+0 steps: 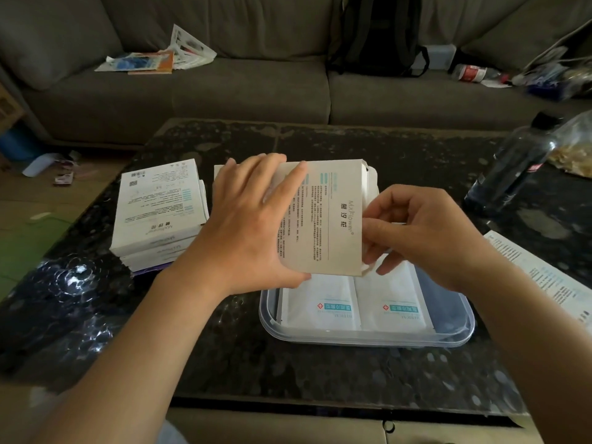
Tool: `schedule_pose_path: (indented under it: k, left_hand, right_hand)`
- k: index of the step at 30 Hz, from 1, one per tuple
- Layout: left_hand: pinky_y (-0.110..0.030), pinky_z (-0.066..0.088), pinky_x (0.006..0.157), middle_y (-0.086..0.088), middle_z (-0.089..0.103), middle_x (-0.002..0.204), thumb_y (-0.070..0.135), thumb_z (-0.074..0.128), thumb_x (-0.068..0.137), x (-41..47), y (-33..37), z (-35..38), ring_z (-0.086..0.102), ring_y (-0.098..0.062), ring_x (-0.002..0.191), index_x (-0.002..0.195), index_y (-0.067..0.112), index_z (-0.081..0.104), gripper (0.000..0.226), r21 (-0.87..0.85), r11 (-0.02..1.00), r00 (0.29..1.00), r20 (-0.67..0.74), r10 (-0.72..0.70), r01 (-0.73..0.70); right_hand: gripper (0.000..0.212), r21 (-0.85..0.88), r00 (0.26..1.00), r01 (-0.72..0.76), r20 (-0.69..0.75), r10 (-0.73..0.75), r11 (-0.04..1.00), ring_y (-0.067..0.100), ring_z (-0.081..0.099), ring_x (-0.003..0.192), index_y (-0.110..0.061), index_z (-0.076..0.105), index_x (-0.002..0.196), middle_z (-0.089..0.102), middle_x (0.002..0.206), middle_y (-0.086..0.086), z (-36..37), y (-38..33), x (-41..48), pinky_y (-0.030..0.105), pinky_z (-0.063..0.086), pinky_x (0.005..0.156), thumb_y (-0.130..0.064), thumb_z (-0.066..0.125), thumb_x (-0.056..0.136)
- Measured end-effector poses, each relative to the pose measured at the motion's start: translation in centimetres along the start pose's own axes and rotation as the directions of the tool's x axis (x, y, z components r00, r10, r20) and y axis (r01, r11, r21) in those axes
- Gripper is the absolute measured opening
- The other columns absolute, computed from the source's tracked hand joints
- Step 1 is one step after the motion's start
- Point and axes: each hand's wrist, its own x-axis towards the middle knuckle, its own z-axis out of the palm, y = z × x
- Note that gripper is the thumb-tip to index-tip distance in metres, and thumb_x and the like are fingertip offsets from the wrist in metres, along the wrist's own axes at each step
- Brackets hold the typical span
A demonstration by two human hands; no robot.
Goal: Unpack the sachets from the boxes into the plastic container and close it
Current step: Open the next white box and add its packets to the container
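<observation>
Where the box is: the box [323,216] is lifted off the tabletop [288,373] and held almost flat, just above the far side of the plastic container [448,302], which sits near the middle of the tabletop.
Left hand: the left hand [246,229] grips the left end of the box, with fingers spread over the printed face and the thumb at the near edge.
Right hand: the right hand [423,235] is curled at the open right end and pinches something white there. It may be the flap or a sachet edge; I cannot tell which.
Sachets: two white sachets [323,302] lie flat side by side in the container, so the unpacking looks partly done.
Stack of boxes: more boxes [157,203] are piled toward the left edge of the tabletop.
How it handles: I judge the box to be light, thin card that is easy to crush in the middle. The sachets look thin, soft and probably smooth, so they may slide out all together.
Where to hold: it is better to take the box by its edges and corners, where the card is stiffer, and to pinch the sachets by the short edge.
Other things: a dark bottle [512,168] leans near the far right corner.
</observation>
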Motion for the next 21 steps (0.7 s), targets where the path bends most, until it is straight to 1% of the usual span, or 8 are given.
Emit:
schedule_pose_path:
  k: [4, 6, 8, 11, 13, 15, 18, 21]
  left_hand:
    - [-0.060, 0.013, 0.121, -0.015, 0.033, 0.154, 0.072, 0.074, 0.055, 0.1, 0.9, 0.1, 0.028, -0.035, 0.145, 0.153, 0.015, 0.028, 0.123, 0.012, 0.999, 0.999, 0.002, 0.049, -0.049]
    - [-0.058, 0.009, 0.122, -0.016, 0.032, 0.155, 0.071, 0.074, 0.055, 0.1, 1.4, 0.2, 0.026, -0.035, 0.146, 0.153, 0.015, 0.027, 0.122, 0.018, 0.997, 0.997, -0.002, 0.073, -0.073]
    - [-0.058, 0.009, 0.123, -0.016, 0.032, 0.155, 0.070, 0.074, 0.056, 0.1, 1.6, 0.4, 0.026, -0.036, 0.146, 0.152, 0.015, 0.026, 0.121, 0.019, 0.997, 0.997, -0.003, 0.081, -0.081]
    - [-0.059, 0.009, 0.122, -0.016, 0.031, 0.155, 0.071, 0.074, 0.055, 0.1, 1.6, 0.6, 0.026, -0.036, 0.146, 0.153, 0.016, 0.025, 0.122, 0.018, 0.997, 0.997, 0.008, 0.072, -0.072]
    - [-0.059, 0.009, 0.122, -0.015, 0.030, 0.155, 0.071, 0.074, 0.055, 0.2, 1.5, 0.6, 0.024, -0.036, 0.146, 0.153, 0.017, 0.024, 0.122, 0.022, 0.998, 0.998, 0.027, 0.057, -0.057]
    - [-0.060, 0.009, 0.122, -0.015, 0.029, 0.156, 0.071, 0.073, 0.055, 0.3, 1.6, 0.7, 0.023, -0.036, 0.147, 0.153, 0.018, 0.022, 0.123, 0.029, 0.999, 0.998, 0.054, 0.037, -0.039]
    - [-0.059, 0.005, 0.122, -0.015, 0.025, 0.157, 0.072, 0.070, 0.055, 0.6, 2.0, 0.9, 0.018, -0.036, 0.148, 0.154, 0.020, 0.016, 0.124, 0.041, 0.999, 0.995, 0.093, 0.019, -0.023]
    - [-0.064, 0.007, 0.121, -0.018, 0.023, 0.158, 0.073, 0.068, 0.055, 1.0, 3.0, 1.3, 0.017, -0.039, 0.149, 0.154, 0.020, 0.013, 0.125, 0.049, 0.998, 0.994, 0.107, 0.038, -0.044]
  right_hand:
    - [0.019, -0.115, 0.998, -0.018, -0.056, 0.012, 0.993, 0.010, 0.075, 0.066, -0.009, 0.060, 0.094, 0.072, 0.084, -0.006, 0.6, 1.1, 0.4, 0.024, 0.058, 0.049, -0.016, 0.076, 0.086]
    - [0.022, -0.175, 0.998, -0.025, -0.067, 0.013, 0.984, 0.003, 0.073, 0.064, -0.016, 0.063, 0.105, 0.068, 0.089, -0.012, 0.8, 1.6, 0.5, 0.020, 0.054, 0.046, -0.013, 0.075, 0.087]
    - [0.029, -0.178, 0.998, -0.028, -0.058, 0.018, 0.984, 0.002, 0.071, 0.062, -0.020, 0.064, 0.113, 0.067, 0.093, -0.016, 0.9, 1.8, 0.5, 0.020, 0.053, 0.046, -0.010, 0.074, 0.087]
    - [0.029, -0.162, 0.999, -0.011, -0.040, 0.004, 0.987, 0.001, 0.073, 0.068, -0.019, 0.066, 0.114, 0.069, 0.096, -0.013, 0.7, 1.8, 0.3, 0.020, 0.055, 0.049, -0.010, 0.074, 0.088]
    - [0.020, -0.154, 0.999, -0.010, -0.041, 0.003, 0.988, 0.002, 0.074, 0.070, -0.015, 0.066, 0.108, 0.071, 0.093, -0.009, 0.4, 1.6, 0.1, 0.021, 0.056, 0.050, -0.012, 0.073, 0.089]
    - [0.009, -0.128, 0.998, -0.014, -0.065, 0.005, 0.992, 0.013, 0.076, 0.069, -0.008, 0.063, 0.098, 0.073, 0.089, -0.002, -0.2, 1.3, -0.2, 0.026, 0.060, 0.053, -0.010, 0.070, 0.092]
    - [0.006, -0.010, 0.990, -0.048, -0.135, 0.047, 0.999, 0.023, 0.076, 0.066, 0.000, 0.060, 0.092, 0.075, 0.079, 0.005, -1.1, 0.8, -0.8, 0.031, 0.062, 0.057, -0.005, 0.062, 0.095]
    - [0.012, 0.098, 0.988, -0.091, -0.113, 0.102, 0.991, 0.019, 0.077, 0.075, -0.004, 0.065, 0.096, 0.077, 0.083, 0.000, -1.3, 0.5, -1.5, 0.031, 0.063, 0.062, -0.015, 0.061, 0.098]
